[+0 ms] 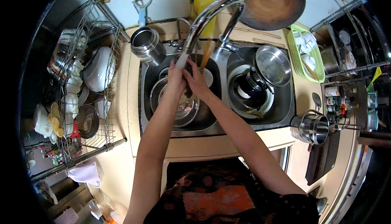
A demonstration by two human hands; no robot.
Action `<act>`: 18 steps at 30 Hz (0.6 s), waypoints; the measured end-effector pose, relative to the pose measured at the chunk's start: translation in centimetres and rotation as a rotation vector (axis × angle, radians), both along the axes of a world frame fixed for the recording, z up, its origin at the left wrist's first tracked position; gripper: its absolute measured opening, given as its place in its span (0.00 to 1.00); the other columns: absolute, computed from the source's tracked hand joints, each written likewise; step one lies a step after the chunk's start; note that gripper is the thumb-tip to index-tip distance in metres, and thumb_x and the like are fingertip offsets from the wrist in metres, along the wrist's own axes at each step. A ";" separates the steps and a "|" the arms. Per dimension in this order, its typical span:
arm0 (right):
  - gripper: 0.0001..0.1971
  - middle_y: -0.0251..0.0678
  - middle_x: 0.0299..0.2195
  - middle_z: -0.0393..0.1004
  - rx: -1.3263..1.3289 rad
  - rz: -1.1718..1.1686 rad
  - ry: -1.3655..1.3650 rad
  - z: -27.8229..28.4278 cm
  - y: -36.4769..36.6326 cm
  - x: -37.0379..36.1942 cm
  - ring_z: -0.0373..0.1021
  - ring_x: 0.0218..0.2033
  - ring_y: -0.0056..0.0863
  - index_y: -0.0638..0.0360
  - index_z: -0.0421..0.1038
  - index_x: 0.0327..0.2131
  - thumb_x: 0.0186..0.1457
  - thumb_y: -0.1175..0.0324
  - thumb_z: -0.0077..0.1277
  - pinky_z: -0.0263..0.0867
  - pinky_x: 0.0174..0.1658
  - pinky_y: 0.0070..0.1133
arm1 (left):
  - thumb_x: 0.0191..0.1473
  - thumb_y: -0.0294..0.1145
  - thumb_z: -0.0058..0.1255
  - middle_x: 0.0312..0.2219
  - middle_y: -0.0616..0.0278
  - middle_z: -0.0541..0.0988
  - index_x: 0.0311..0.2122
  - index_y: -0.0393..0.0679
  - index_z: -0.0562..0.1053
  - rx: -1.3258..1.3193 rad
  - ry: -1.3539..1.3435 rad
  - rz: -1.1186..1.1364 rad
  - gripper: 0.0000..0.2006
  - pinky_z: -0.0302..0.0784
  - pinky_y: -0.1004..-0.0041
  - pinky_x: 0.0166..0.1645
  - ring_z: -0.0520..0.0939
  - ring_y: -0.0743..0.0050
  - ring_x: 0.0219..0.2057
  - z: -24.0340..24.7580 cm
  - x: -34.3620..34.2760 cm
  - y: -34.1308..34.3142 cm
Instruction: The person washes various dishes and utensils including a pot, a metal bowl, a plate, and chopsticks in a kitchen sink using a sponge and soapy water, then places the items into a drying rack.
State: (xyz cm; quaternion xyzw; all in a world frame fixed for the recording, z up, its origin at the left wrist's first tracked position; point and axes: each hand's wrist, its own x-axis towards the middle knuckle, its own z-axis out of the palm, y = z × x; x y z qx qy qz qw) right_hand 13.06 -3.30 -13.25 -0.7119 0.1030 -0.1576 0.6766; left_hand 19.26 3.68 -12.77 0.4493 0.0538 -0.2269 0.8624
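Observation:
Both my hands are held together in the left sink basin (207, 122), below the chrome faucet (218, 6). Whitish water runs from its spout onto them. My left hand (176, 77) and my right hand (197, 80) both have curled fingers, closed around something dark between them that I cannot make out. Beneath them lies a shiny steel bowl (189, 116), partly covered by my left forearm. A small white dish (208, 77) shows just right of my right hand. Wooden chopsticks (206, 55) stand upright behind it.
An open steel thermos (151, 47) stands at the sink's back left corner. The right basin holds a steel pan (273, 66) and a dark pot (249, 91). A wok (271, 2), a yellow bottle (203, 2), a green basket (319, 71), steel pots (311, 127) and a dish rack (108, 118) surround the sink.

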 end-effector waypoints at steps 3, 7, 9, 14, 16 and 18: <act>0.23 0.45 0.43 0.66 -0.219 0.070 0.136 1.1 -2.1 -2.0 0.64 0.45 0.37 0.62 0.57 0.49 0.47 0.72 0.48 0.59 0.47 0.26 | 0.50 0.33 0.48 0.33 0.57 0.71 0.38 0.34 0.66 0.305 -0.096 -0.101 0.14 0.69 0.71 0.31 0.74 0.70 0.33 -1.0 -0.3 -0.1; 0.21 0.47 0.39 0.68 -0.473 -0.176 0.182 3.4 -4.6 -4.9 0.67 0.38 0.44 0.61 0.62 0.45 0.43 0.76 0.50 0.62 0.43 0.29 | 0.46 0.36 0.51 0.33 0.54 0.70 0.32 0.41 0.74 1.033 -0.402 -0.170 0.10 0.67 0.65 0.34 0.71 0.64 0.37 -3.1 0.0 1.6; 0.19 0.47 0.37 0.68 -0.544 -0.259 0.109 5.0 -6.6 -6.7 0.66 0.38 0.46 0.60 0.64 0.43 0.44 0.76 0.50 0.63 0.42 0.30 | 0.44 0.36 0.52 0.36 0.51 0.68 0.36 0.46 0.74 1.545 -0.917 -0.193 0.12 0.66 0.60 0.40 0.68 0.59 0.42 -4.6 -1.1 3.3; 0.18 0.47 0.36 0.67 -0.914 -0.538 -0.078 8.2 -15.5 -11.0 0.65 0.38 0.43 0.59 0.65 0.43 0.45 0.77 0.48 0.61 0.43 0.30 | 0.41 0.31 0.54 0.48 0.47 0.57 0.51 0.53 0.61 1.353 -0.991 -0.229 0.28 0.59 0.55 0.48 0.62 0.47 0.47 -7.6 -4.6 5.6; 0.20 0.49 0.37 0.67 -1.026 -0.668 -0.007 7.9 -19.9 -11.7 0.65 0.38 0.45 0.60 0.63 0.45 0.44 0.76 0.50 0.61 0.43 0.31 | 0.40 0.29 0.54 0.50 0.46 0.55 0.52 0.54 0.59 1.277 -1.097 -0.068 0.31 0.59 0.55 0.48 0.62 0.45 0.47 -8.6 -6.2 5.7; 0.22 0.50 0.37 0.67 -0.901 -0.682 0.264 6.9 -23.7 -12.0 0.65 0.39 0.45 0.62 0.63 0.45 0.43 0.73 0.52 0.61 0.43 0.30 | 0.41 0.29 0.54 0.50 0.45 0.57 0.50 0.51 0.62 1.279 -1.051 -0.156 0.27 0.61 0.56 0.47 0.63 0.45 0.46 -9.1 -6.8 6.0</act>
